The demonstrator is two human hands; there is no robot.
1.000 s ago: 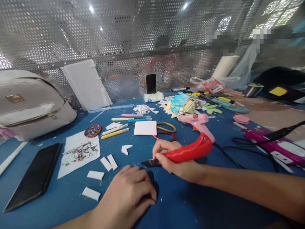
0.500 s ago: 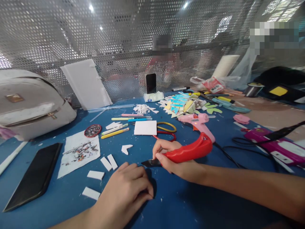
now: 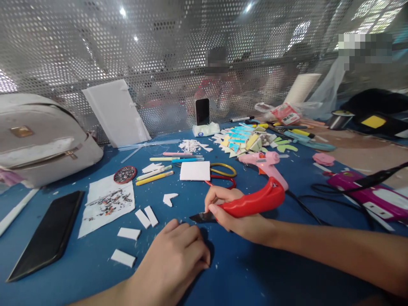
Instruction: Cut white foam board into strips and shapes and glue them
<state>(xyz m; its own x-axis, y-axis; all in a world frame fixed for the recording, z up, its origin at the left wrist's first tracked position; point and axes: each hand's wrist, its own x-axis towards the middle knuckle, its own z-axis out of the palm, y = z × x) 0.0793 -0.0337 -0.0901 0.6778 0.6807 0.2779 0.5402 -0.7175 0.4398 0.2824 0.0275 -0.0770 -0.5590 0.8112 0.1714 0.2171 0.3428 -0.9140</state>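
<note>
My right hand (image 3: 234, 212) grips a red-handled utility knife (image 3: 251, 202). Its dark blade (image 3: 200, 218) points left, just above the blue table (image 3: 270, 272). My left hand (image 3: 174, 261) lies knuckles-up on the table right below the blade tip, fingers curled and pressed down; whatever is under them is hidden. Small white foam strips (image 3: 145, 217) lie to the left of that hand, with two more pieces (image 3: 124, 246) nearer me. A white foam square (image 3: 194, 171) sits behind the knife.
A black phone (image 3: 47, 236) lies at the left, beside a paper with beads (image 3: 106, 204). A grey backpack (image 3: 41, 138) stands far left. Pens (image 3: 154, 174), scissors (image 3: 223, 175), a pink glue gun (image 3: 263, 163) with its cable, and coloured scraps (image 3: 245, 140) fill the middle. People sit behind the perforated screen.
My left hand shifted very slightly on the table. The right hand and knife have stayed in place.
</note>
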